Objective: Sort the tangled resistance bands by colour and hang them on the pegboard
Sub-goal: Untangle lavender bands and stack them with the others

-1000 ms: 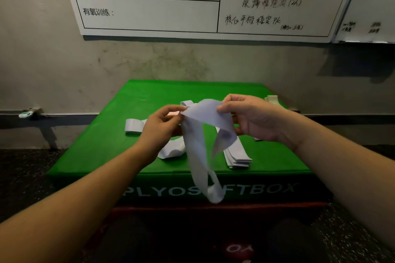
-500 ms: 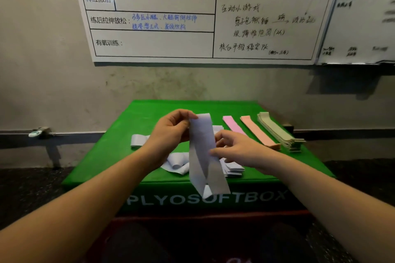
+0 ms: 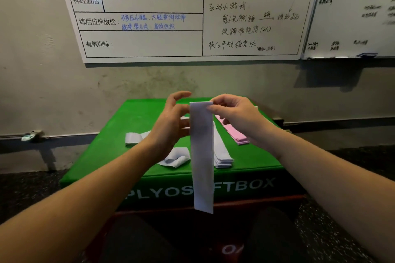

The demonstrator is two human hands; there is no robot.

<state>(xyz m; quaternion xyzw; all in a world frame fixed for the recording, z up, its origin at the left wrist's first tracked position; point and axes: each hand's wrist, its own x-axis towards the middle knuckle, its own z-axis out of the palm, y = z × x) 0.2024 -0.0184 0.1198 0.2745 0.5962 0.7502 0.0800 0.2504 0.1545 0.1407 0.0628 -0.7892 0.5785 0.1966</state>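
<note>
Grey plaster wall [image 3: 53, 83] rises ahead of you, with a whiteboard [image 3: 149, 45] of printed and handwritten Chinese notes hung on it and a second board [image 3: 352, 28] to its right. Below stands a green soft plyo box [image 3: 119, 130], its front lettered in white, on a dark speckled floor [image 3: 27, 194]. Over the near half of the box you hold a pale lilac band [image 3: 202, 156] flat and upright, so that it hangs down past the front edge and covers part of the lettering. Your right hand [image 3: 237, 115] pinches the band's top right corner between thumb and fingers. Your left hand [image 3: 171, 126] is at the band's left edge just below the top; its fingers are loosely curved, the upper ones lifted free, and you cannot tell whether the lower fingers grip the band or only touch it. Directly behind the hanging band a neat stack of lilac bands [image 3: 222, 156] lies on the box top. Left of it, under your left wrist, loose lilac bands [image 3: 175, 158] lie curled and overlapping, and one more loose band [image 3: 133, 137] lies further left. Right of the stack, partly hidden by your right hand, sits a pile of pink bands [image 3: 237, 134].
</note>
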